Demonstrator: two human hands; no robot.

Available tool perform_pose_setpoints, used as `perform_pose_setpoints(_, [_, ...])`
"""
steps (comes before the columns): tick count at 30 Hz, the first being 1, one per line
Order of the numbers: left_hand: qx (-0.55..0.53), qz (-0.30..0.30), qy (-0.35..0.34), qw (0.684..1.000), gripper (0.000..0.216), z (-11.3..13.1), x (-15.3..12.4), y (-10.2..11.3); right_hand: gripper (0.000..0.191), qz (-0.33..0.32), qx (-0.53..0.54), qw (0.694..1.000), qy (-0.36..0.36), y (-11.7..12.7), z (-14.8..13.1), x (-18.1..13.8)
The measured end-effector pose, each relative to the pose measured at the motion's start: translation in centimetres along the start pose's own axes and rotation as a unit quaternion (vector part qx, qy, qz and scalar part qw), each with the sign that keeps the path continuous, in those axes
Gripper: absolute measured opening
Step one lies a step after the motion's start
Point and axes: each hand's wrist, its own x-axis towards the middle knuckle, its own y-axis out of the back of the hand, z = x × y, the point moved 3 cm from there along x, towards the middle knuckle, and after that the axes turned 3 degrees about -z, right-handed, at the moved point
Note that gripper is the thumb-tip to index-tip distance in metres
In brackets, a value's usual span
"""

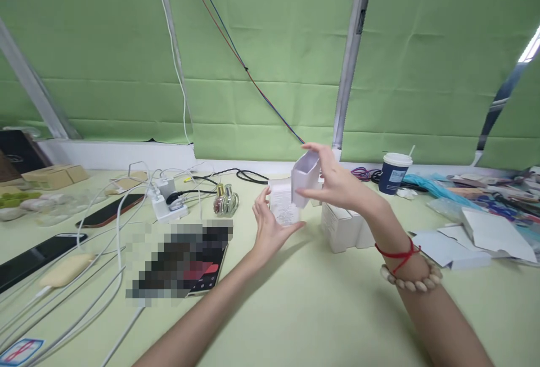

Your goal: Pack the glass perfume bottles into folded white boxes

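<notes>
In the head view, my left hand (270,232) is around a small white box (282,201) printed with fine text. Its fingers are along the left side and the thumb lies near the bottom. Pinched between the thumb and fingers of my right hand (337,181) is a white open-ended carton piece (304,180), tilted and hollow inside. It is held above and to the right of the printed box, partly overlapping it in view. Closed white boxes (340,227) stand on the table under my right wrist.
Small glass bottles (226,201) and a power strip (172,209) with tangled cables are to the left. A phone (206,268) lies nearer. On the right are a lidded paper cup (393,175), flattened white cartons (458,249) and a cluttered heap (502,187).
</notes>
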Motion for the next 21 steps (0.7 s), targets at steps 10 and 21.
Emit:
perform_pose_setpoints(10, [0.052,-0.014,0.099,0.994,0.086,-2.6,-0.5,-1.0,0.076,0.171,0.032,0.980,-0.094,-1.4,2.7,1.3])
perform_pose_setpoints(21, [0.098,-0.065,0.170,0.978,0.085,-3.2,-0.8,-1.4,0.070,0.214,0.060,0.969,-0.110,-0.9,2.9,1.3])
